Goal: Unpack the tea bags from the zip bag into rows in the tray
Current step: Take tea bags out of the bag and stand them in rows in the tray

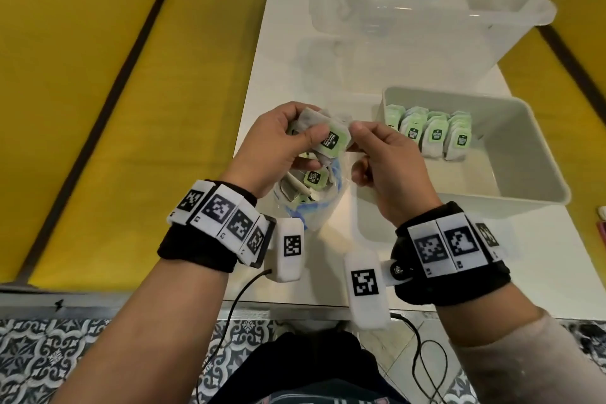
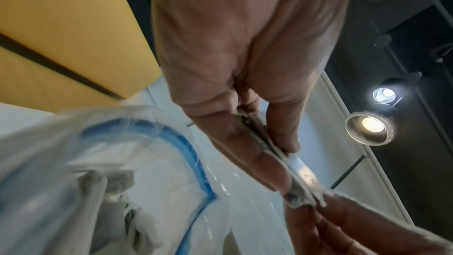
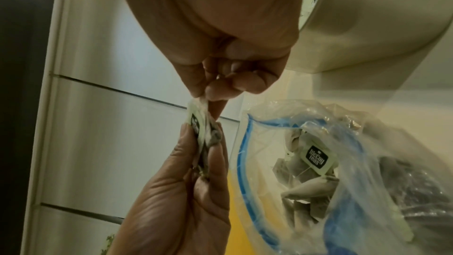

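Note:
Over the white table my left hand [image 1: 306, 133] grips a small stack of tea bags [image 1: 331, 139] with green labels, thumb on top. My right hand [image 1: 354, 133] pinches the right edge of one bag in that stack; the right wrist view shows this pinch on the tea bag [image 3: 199, 121]. Below both hands the clear zip bag [image 1: 310, 197] with a blue seal stands open, with several tea bags inside [image 3: 316, 159]. The grey tray [image 1: 541, 195] sits to the right, with a row of upright tea bags [image 1: 433, 134] along its far left wall.
A large clear plastic tub [image 1: 459, 6] stands at the back of the table [image 1: 282, 69]. Yellow benches [image 1: 98, 75] flank the table on both sides. Wrist-camera cables [image 1: 242, 297] hang over the near edge. The tray's right half is bare.

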Demonstrator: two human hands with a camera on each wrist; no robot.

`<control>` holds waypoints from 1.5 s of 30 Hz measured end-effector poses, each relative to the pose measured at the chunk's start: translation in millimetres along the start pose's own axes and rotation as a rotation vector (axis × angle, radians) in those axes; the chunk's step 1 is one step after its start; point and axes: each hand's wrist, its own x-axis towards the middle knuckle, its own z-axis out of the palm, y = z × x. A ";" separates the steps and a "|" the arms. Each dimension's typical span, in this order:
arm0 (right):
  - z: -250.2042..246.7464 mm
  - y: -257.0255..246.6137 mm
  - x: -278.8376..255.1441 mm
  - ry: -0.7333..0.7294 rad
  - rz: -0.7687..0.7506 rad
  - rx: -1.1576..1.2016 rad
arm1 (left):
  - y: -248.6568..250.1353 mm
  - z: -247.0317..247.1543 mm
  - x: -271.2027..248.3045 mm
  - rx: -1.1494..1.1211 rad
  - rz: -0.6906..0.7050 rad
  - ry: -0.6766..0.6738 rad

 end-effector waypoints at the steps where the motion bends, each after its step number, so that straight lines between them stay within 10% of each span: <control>1: -2.2 -0.5 0.3 0.017 0.001 0.002 | -0.4 1.2 -0.2 -0.019 -0.005 0.002; 20: -152.2 -54.8 16.3 0.098 -0.159 -0.142 | -2.6 77.1 26.8 -0.092 0.041 -0.005; 32: -254.2 -99.9 118.7 -0.119 -0.210 -1.476 | -37.7 156.4 43.0 0.213 0.039 -0.034; 39: -241.3 -85.5 163.4 -0.449 -0.296 -1.782 | -42.6 161.7 43.0 0.269 0.067 0.039; 45: -234.6 -86.4 176.7 -0.460 -0.347 -1.929 | -43.8 162.0 46.8 0.239 0.016 0.047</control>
